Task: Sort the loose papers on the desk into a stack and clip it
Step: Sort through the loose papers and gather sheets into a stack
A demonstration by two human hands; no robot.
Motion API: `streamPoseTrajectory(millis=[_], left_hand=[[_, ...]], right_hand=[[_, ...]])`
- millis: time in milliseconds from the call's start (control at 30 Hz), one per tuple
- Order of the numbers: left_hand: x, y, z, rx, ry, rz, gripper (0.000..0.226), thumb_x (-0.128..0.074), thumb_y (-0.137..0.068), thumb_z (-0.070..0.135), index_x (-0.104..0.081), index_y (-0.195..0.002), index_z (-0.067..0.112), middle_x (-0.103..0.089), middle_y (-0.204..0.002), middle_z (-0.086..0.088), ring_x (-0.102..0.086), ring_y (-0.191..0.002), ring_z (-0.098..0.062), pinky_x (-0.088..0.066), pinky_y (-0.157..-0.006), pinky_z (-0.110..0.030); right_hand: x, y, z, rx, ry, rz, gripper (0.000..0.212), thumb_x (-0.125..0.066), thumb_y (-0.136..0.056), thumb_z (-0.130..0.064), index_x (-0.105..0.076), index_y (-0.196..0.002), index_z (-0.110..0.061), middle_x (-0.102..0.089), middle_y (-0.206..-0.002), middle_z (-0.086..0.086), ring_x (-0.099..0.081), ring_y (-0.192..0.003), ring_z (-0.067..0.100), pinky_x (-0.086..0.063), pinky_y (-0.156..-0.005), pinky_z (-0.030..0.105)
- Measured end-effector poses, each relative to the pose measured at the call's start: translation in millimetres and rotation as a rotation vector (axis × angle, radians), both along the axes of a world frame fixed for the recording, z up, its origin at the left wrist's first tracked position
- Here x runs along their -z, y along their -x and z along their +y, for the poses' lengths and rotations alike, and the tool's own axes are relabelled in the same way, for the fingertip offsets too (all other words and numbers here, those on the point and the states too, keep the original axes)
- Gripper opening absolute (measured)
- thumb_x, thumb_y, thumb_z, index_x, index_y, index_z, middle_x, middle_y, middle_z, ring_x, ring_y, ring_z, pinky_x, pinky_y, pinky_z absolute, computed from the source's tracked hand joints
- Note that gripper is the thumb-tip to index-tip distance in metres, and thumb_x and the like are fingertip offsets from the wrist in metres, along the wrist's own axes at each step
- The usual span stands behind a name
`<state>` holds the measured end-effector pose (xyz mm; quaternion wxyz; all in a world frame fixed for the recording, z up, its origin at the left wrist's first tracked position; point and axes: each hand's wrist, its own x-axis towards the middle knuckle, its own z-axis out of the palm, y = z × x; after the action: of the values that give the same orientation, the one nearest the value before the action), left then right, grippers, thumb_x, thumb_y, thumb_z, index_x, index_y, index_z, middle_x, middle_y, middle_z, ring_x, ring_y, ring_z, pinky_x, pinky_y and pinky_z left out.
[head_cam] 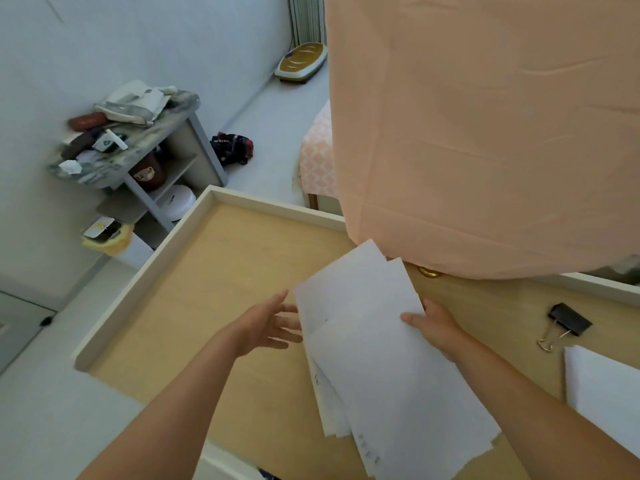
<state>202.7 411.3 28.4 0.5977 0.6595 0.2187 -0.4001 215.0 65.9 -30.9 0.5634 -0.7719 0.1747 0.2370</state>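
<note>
Several white paper sheets lie fanned unevenly over the middle of the light wooden desk. My right hand grips the right edge of the top sheets, thumb on top. My left hand hovers at the pile's left edge with fingers spread and straight, holding nothing; its fingertips are at or just short of the paper. A black binder clip with silver handles lies on the desk to the right, apart from both hands. Another white sheet lies at the right edge of view.
The desk has a raised white rim along its left and far sides. A peach cloth hangs over the far right of the desk. On the floor to the left stand a cluttered grey shelf unit and a small bin.
</note>
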Motion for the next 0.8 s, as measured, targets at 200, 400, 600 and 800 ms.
streamPoseTrajectory(millis=[200,400,600,800], left_hand=[[66,48,-61,-0.122,0.091,-0.055,0.032,-0.056,-0.097,0.034,-0.059,-0.126,0.021,-0.069,-0.121,-0.004,-0.067,-0.105,-0.02,-0.052,-0.086,-0.034],[86,62,-125,-0.192,-0.219,-0.229,0.03,-0.068,-0.087,0.006,-0.056,-0.113,0.015,-0.067,-0.109,-0.005,-0.067,-0.088,-0.016,-0.056,-0.069,-0.029],[80,64,-126,-0.174,-0.383,-0.299,0.072,-0.082,-0.076,0.015,-0.045,-0.138,0.011,-0.054,-0.129,-0.002,-0.057,-0.115,-0.026,-0.052,-0.093,-0.042],[33,50,-117,-0.18,0.117,-0.303,0.061,-0.084,-0.073,0.022,-0.057,-0.128,0.023,-0.069,-0.121,-0.002,-0.068,-0.108,-0.026,-0.055,-0.09,-0.048]], right_hand=[[57,23,-20,0.125,0.096,0.136,0.067,-0.071,-0.082,-0.04,-0.05,-0.137,-0.009,-0.058,-0.135,0.006,-0.059,-0.118,0.026,-0.048,-0.102,0.045],[44,64,-17,0.065,0.226,0.139,0.072,-0.073,-0.082,-0.015,-0.037,-0.144,-0.008,-0.048,-0.139,0.004,-0.05,-0.126,0.024,-0.043,-0.094,0.028],[17,84,-37,0.195,0.026,0.003,0.027,-0.069,-0.081,-0.002,-0.064,-0.1,-0.021,-0.073,-0.098,0.001,-0.07,-0.086,0.018,-0.058,-0.08,0.04],[-31,84,-50,0.233,-0.156,-0.237,0.035,-0.067,-0.086,0.001,-0.066,-0.109,-0.026,-0.074,-0.103,-0.006,-0.071,-0.093,0.01,-0.057,-0.079,0.028]])
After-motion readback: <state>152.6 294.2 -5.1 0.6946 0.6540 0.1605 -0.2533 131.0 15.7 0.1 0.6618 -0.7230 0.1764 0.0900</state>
